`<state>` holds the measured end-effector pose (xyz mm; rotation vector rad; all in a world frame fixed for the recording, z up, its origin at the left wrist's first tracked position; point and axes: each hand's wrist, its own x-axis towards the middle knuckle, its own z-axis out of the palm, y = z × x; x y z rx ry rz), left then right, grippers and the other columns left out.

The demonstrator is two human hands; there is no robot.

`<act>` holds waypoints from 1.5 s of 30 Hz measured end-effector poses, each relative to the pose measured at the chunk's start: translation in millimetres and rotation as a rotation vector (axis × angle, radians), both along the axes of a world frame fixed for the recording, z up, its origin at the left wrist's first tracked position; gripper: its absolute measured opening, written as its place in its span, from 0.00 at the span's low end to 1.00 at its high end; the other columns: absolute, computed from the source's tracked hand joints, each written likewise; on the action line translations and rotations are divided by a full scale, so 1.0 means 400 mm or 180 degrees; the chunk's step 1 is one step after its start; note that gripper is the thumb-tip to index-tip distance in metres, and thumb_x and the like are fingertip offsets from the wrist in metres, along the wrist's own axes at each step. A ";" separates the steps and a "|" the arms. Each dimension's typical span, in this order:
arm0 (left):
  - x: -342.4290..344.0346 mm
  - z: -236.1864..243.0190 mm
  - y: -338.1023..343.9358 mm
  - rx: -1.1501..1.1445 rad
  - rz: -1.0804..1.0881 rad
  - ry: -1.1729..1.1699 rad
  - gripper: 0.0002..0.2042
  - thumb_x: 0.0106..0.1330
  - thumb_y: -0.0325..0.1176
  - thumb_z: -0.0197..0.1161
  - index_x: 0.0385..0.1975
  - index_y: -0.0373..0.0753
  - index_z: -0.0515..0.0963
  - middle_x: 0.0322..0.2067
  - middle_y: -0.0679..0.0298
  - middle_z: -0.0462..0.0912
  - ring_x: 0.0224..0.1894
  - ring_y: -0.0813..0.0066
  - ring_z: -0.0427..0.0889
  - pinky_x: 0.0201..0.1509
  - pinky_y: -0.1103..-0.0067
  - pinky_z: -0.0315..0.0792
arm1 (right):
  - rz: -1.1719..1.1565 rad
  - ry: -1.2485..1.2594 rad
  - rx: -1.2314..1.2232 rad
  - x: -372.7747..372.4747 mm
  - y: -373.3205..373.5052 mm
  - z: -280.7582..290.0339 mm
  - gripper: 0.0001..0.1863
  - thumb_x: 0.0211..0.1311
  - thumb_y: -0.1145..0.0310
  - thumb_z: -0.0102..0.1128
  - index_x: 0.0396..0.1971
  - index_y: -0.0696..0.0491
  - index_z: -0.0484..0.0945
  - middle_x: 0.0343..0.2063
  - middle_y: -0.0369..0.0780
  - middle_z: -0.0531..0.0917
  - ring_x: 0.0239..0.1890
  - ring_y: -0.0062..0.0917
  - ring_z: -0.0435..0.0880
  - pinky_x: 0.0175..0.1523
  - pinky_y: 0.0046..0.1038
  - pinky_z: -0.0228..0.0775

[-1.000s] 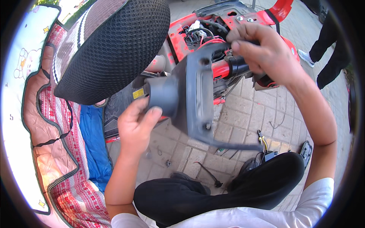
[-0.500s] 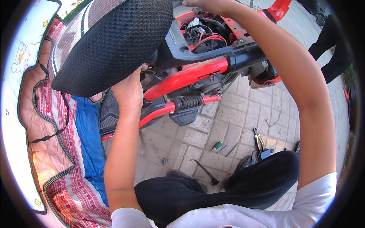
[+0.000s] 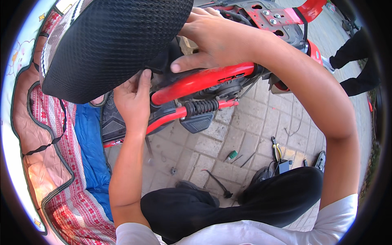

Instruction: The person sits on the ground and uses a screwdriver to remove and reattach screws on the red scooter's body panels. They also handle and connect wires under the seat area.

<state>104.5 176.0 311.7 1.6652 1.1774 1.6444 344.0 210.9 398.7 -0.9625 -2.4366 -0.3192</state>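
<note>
I crouch beside a red scooter with a black mesh seat (image 3: 114, 45) tipped up at the top left. My left hand (image 3: 132, 98) reaches up under the seat, its fingers hooked on the lower edge of a dark grey panel (image 3: 163, 61). My right hand (image 3: 212, 38) comes over the top of the frame, fingers above and thumb pressed against the same panel just over the red frame tube (image 3: 204, 79). Most of the panel is hidden by the seat and my hands.
Below the tube are a black coil spring (image 3: 202, 107) and a footrest (image 3: 198, 122). A green-handled screwdriver (image 3: 232, 154), pliers (image 3: 277, 147) and cables lie on the paving. A blue cloth (image 3: 92, 151) and patterned cover (image 3: 61, 171) hang left. Another person's legs (image 3: 359, 61) stand right.
A second ago I held the grey panel free in front of me. I lifted it up against the scooter under the seat, and both hands now press it by the red tube.
</note>
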 end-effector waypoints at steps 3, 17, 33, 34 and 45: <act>-0.038 -0.074 0.022 -0.0383 0.0020 -0.0159 0.26 0.69 0.35 0.68 0.59 0.29 0.65 0.49 0.58 0.79 0.47 0.75 0.79 0.52 0.77 0.72 | -0.0306 -0.0284 -0.0303 -0.055 0.048 0.028 0.61 0.42 0.26 0.67 0.71 0.52 0.64 0.66 0.51 0.70 0.65 0.44 0.73 0.66 0.48 0.66; 0.055 -0.047 0.148 -0.0353 -0.1196 -0.1700 0.29 0.70 0.55 0.60 0.60 0.39 0.70 0.56 0.61 0.76 0.60 0.71 0.73 0.69 0.70 0.60 | 0.0508 -0.1360 -0.1099 -0.127 0.138 0.073 0.39 0.50 0.48 0.71 0.59 0.55 0.77 0.59 0.53 0.78 0.65 0.47 0.73 0.71 0.38 0.58; 0.000 -0.092 0.245 0.0080 -0.2017 -0.2085 0.31 0.63 0.48 0.69 0.62 0.39 0.70 0.56 0.59 0.78 0.60 0.65 0.77 0.70 0.67 0.64 | -0.0175 -0.1473 -0.2223 -0.138 0.107 0.112 0.38 0.56 0.42 0.65 0.61 0.51 0.77 0.62 0.48 0.77 0.65 0.43 0.72 0.70 0.39 0.59; 0.005 -0.090 0.241 0.0098 -0.1989 -0.2115 0.30 0.63 0.47 0.69 0.61 0.39 0.71 0.56 0.60 0.79 0.59 0.65 0.77 0.70 0.67 0.64 | -0.0157 -0.1467 -0.2206 -0.136 0.107 0.107 0.37 0.56 0.42 0.64 0.61 0.51 0.77 0.62 0.48 0.77 0.65 0.43 0.72 0.70 0.39 0.59; -0.025 -0.096 0.251 -0.0010 -0.1917 -0.1897 0.26 0.58 0.40 0.74 0.54 0.39 0.77 0.49 0.60 0.81 0.55 0.62 0.80 0.65 0.63 0.69 | -0.0197 -0.1334 -0.2088 -0.123 0.120 0.069 0.32 0.63 0.47 0.58 0.61 0.52 0.76 0.62 0.48 0.77 0.65 0.42 0.72 0.69 0.39 0.60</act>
